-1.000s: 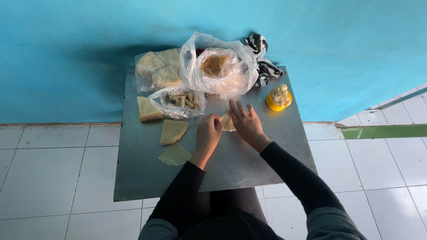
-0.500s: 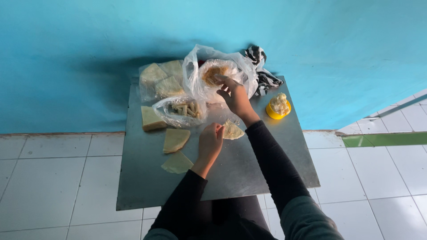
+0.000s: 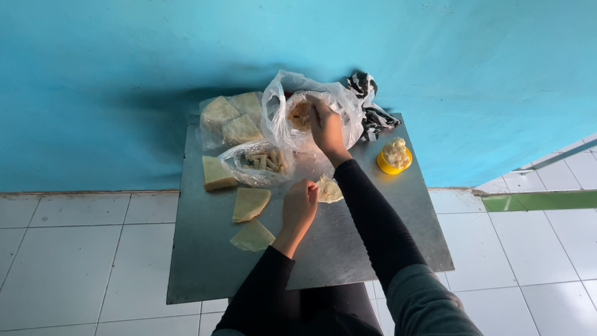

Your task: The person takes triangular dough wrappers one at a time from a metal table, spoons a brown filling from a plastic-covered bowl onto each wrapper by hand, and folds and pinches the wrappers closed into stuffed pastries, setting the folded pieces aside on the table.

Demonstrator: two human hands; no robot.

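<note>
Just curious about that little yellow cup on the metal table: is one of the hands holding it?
No, the yellow cup stands alone near the table's right edge, while the right hand reaches into the clear plastic bag.

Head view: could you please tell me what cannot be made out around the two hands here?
- Right hand: its fingertips reach into the clear bag; crinkled plastic hides whether they grip the brownish food inside.
- Left hand: it touches the pale wrapper, but its own fingers cover the contact, so the grip is unclear.
- Yellow cup: the pale pieces in it are too small to identify.
- Striped cloth: partly behind the bag.
</note>
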